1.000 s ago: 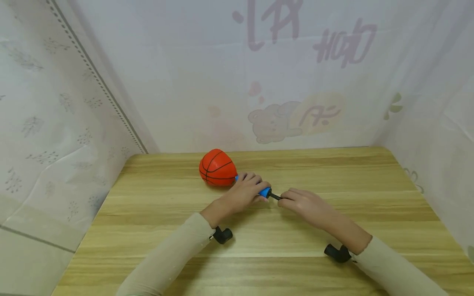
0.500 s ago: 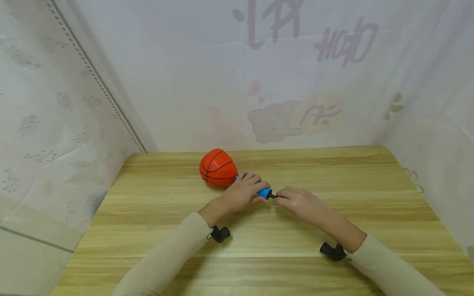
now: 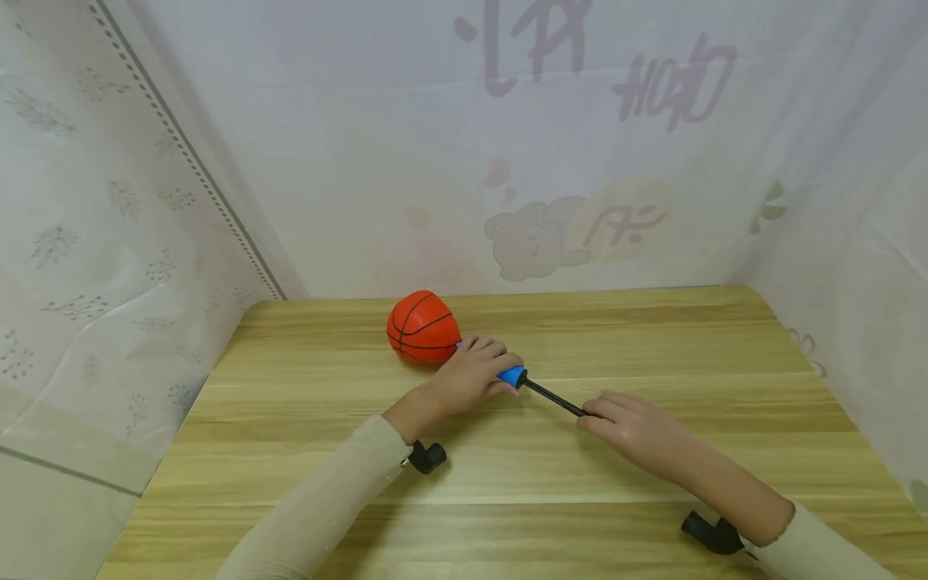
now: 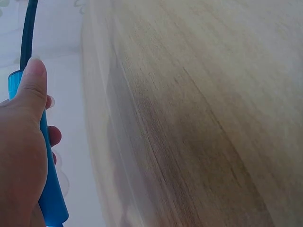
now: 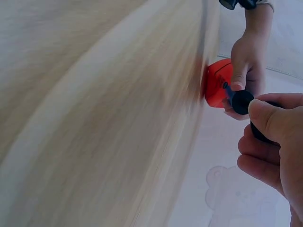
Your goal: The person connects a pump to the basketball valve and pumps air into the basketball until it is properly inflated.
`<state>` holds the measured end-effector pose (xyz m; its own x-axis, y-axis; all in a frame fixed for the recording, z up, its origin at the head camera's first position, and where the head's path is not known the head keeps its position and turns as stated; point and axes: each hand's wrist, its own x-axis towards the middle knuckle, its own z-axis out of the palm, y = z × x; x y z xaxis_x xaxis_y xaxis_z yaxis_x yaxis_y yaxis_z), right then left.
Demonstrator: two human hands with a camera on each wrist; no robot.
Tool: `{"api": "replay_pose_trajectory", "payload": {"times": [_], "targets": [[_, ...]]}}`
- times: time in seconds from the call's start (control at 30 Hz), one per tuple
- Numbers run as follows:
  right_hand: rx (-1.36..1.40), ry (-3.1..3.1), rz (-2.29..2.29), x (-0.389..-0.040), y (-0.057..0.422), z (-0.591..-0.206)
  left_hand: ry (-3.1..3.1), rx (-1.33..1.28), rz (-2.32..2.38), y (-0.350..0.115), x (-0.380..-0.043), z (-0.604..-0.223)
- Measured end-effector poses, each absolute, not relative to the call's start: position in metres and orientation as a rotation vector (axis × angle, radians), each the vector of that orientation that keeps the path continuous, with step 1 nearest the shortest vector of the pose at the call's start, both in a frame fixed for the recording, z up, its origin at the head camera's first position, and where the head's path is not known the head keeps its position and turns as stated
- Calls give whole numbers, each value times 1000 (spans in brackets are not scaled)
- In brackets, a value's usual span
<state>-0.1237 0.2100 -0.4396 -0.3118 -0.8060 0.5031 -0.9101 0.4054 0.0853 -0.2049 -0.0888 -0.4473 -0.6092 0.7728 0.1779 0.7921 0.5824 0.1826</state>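
An orange-red toy basketball with black lines, partly sunken in shape, rests near the back edge of the table. My left hand grips the blue barrel of a hand pump, whose far end meets the ball's right side. In the left wrist view the fingers wrap round the blue pump barrel, thumb along it. A long stretch of black rod shows out of the barrel. At its outer end my right hand holds the black handle, mostly hidden by the fingers.
The wood-grain table has rounded back corners. Pale printed cloth hangs behind it and at both sides. A black wrist camera sits under the left wrist, another black camera under the right.
The right hand first slid in towards the barrel, then drew back to the right and nearer, pulling the rod far out. The left hand and ball have barely shifted.
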Motion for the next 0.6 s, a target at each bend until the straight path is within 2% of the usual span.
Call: {"api": "replay_pose_trajectory", "payload": {"times": [0.23,0.6], "targets": [[1466,-2197,290,-118,219,-439,-2732,-1349,-390,-87,-205,-448],[1490,-2166,274,-140,198,-445,-2762,-1311,-341,-83,-201,-449]]}}
